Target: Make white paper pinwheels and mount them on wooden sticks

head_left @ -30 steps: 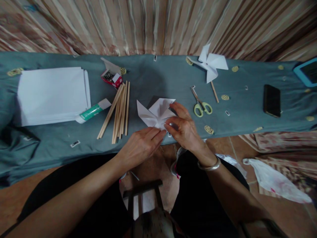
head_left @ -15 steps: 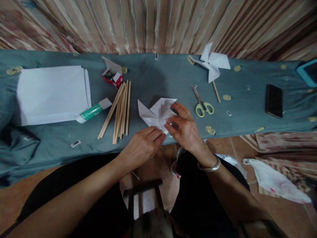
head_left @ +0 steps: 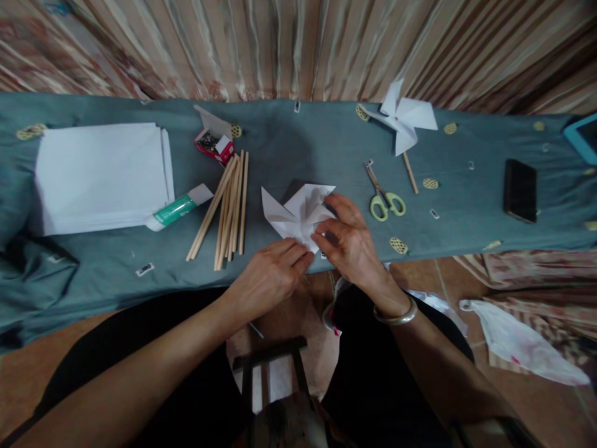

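Note:
A white paper pinwheel point(head_left: 302, 211) with folded blades lies near the front edge of the cloth-covered table. My left hand point(head_left: 276, 269) pinches its near blade, fingers closed on the paper. From the right, my right hand point(head_left: 349, 239) has its fingers closed on the pinwheel's right side, thumb and forefinger near the centre. My fingers hide part of the near and right blades. Left of the pinwheel lie several wooden sticks point(head_left: 231, 211). To its right are scissors point(head_left: 385, 202) with green handles. Behind them rests another paper pinwheel point(head_left: 410, 118) on a wooden stick.
A stack of white paper point(head_left: 100, 177) is at the left, with a green and white box point(head_left: 175, 211) at its corner. An open red box point(head_left: 217, 148) of small metal pieces stands behind the sticks. A dark phone point(head_left: 521, 190) lies at the right, near a blue-edged device point(head_left: 583, 138).
Both hands stay on the pinwheel in nearly the same pose. The whole view has shifted slightly, with the table items appearing a little further right.

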